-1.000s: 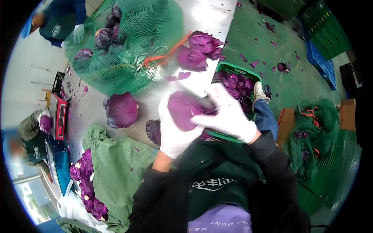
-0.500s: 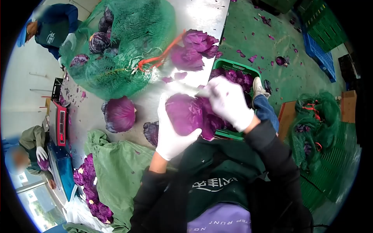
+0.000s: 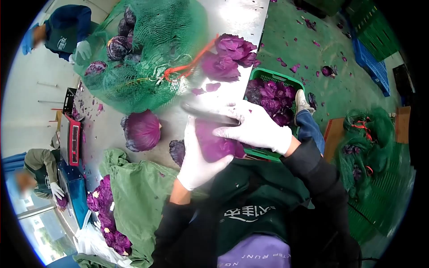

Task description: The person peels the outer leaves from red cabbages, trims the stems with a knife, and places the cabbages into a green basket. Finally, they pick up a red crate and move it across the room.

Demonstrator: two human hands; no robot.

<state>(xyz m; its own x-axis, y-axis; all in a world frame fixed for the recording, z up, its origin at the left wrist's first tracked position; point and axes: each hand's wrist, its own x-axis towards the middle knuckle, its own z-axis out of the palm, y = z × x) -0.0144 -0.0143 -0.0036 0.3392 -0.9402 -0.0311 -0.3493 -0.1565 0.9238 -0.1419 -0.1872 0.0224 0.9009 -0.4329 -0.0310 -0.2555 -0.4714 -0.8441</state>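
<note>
My left hand (image 3: 196, 163), in a white glove, cups a purple cabbage (image 3: 213, 145) from its left and lower side. The cabbage is slightly blurred. My right hand (image 3: 263, 127), also gloved, grips a knife (image 3: 209, 115) whose blurred blade points left across the top of the cabbage; its handle is hidden in the fist. The thumb of that hand lies against the cabbage. Left of my hands, another purple cabbage (image 3: 142, 130) sits on the metal table (image 3: 172, 123), and a dark outer leaf (image 3: 177, 152) lies close to my left wrist.
A green crate (image 3: 279, 77) of purple leaves stands at right. Loose leaves (image 3: 232, 47) lie on the table beside a green net sack (image 3: 165, 58) of cabbages. A green cloth sack (image 3: 134, 192), a red scale (image 3: 71, 138) and two co-workers (image 3: 67, 29) are at left.
My right hand has come left onto the cabbage, and the knife blade now shows more clearly. Leaves that hung at the cabbage's right side are gone from there. The lower-left co-worker's gloved hand moved down.
</note>
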